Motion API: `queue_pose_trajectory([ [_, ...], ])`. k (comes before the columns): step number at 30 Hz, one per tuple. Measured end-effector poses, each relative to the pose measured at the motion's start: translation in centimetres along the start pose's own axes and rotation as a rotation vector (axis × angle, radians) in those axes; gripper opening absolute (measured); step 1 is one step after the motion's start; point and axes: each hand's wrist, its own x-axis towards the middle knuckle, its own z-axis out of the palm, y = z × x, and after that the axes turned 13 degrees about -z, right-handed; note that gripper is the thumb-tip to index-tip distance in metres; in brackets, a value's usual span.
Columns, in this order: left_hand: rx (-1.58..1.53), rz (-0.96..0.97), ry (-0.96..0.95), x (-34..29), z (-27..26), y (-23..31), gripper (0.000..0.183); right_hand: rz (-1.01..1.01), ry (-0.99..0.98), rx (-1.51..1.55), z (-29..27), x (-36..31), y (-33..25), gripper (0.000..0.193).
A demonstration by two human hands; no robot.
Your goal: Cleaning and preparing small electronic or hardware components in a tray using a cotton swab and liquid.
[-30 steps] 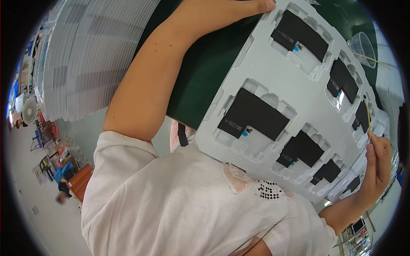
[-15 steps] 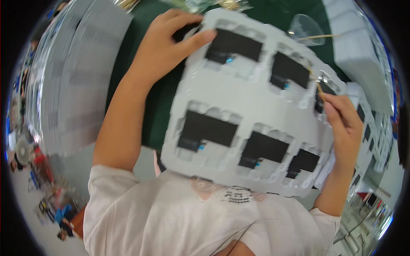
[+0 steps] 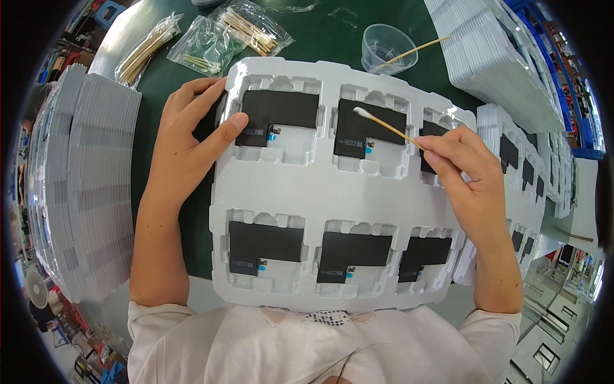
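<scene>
A white moulded plastic tray (image 3: 288, 182) lies tilted up against my front, with several flat black L-shaped battery packs (image 3: 265, 242) in its pockets. Each pack has a small blue tab at its inner corner. My left hand (image 3: 185, 134) grips the tray's far left edge, thumb on top beside the far left pack and fingers over the rim. Between the thumb and fingers of my right hand (image 3: 470, 176) is a cotton swab (image 3: 391, 128). Its white tip is over the far middle pack; whether it touches cannot be told. The right hand partly covers the far right pack.
Tall stacks of white trays stand at left (image 3: 102, 185) and right (image 3: 492, 57). More filled trays (image 3: 521, 150) lie beyond my right hand. On the green table (image 3: 326, 38) are bagged swabs (image 3: 256, 29) and a clear plastic cup (image 3: 389, 48) with a stick across it.
The tray has turned slightly and sits lower in view. My right hand has moved left, bringing the swab over the far middle pack. The left hand still holds the tray's edge.
</scene>
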Motion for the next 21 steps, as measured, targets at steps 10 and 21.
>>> queue_pose_trajectory([
  [10, 0.006, -0.017, -0.094, -0.6, -0.8, 0.2, 0.049, -0.053, -0.106, -0.081, 0.7, 1.5, 0.4, 0.020],
  [21, 0.056, -0.002, -0.059, -0.7, -0.5, -0.5, 0.051, -0.069, -0.103, -0.134, 0.9, 1.4, 0.5, 0.023],
])
